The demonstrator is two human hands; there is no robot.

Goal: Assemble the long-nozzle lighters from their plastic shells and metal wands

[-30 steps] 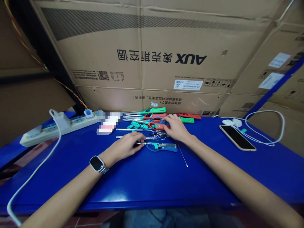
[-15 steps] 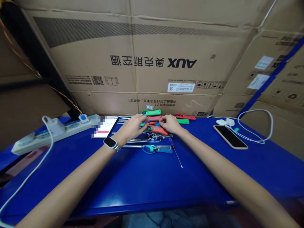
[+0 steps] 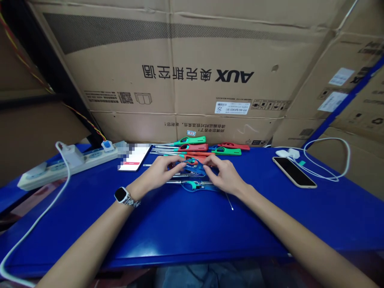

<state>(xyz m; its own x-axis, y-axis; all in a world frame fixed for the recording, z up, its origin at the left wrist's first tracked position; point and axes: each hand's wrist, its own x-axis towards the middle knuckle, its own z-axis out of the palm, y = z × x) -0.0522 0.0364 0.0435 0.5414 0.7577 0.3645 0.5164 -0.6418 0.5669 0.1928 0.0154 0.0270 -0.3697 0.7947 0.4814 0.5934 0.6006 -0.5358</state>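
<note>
My left hand [image 3: 160,173] and my right hand [image 3: 223,174] hold a blue plastic lighter shell [image 3: 195,169] between them, fingers pinched on its two ends, just above the blue table [image 3: 192,228]. Below it lies a partly assembled blue lighter [image 3: 196,185] with a metal tube. Behind my hands lies a heap of long lighters: a green one [image 3: 192,141], a red one [image 3: 195,147], another green one [image 3: 226,151]. A thin screwdriver [image 3: 229,202] lies by my right wrist. A watch [image 3: 122,195] sits on my left wrist.
A white power strip [image 3: 69,160] with plugs and a cable lies at the left. A phone [image 3: 133,156] rests left of the heap; another phone [image 3: 293,172] with a white charger cable [image 3: 327,168] lies at the right. Big cardboard boxes [image 3: 192,76] stand behind the table.
Both hands drew back from the heap toward me and now hold a blue shell between them. Half a second ago they were reaching into the pile of lighters.
</note>
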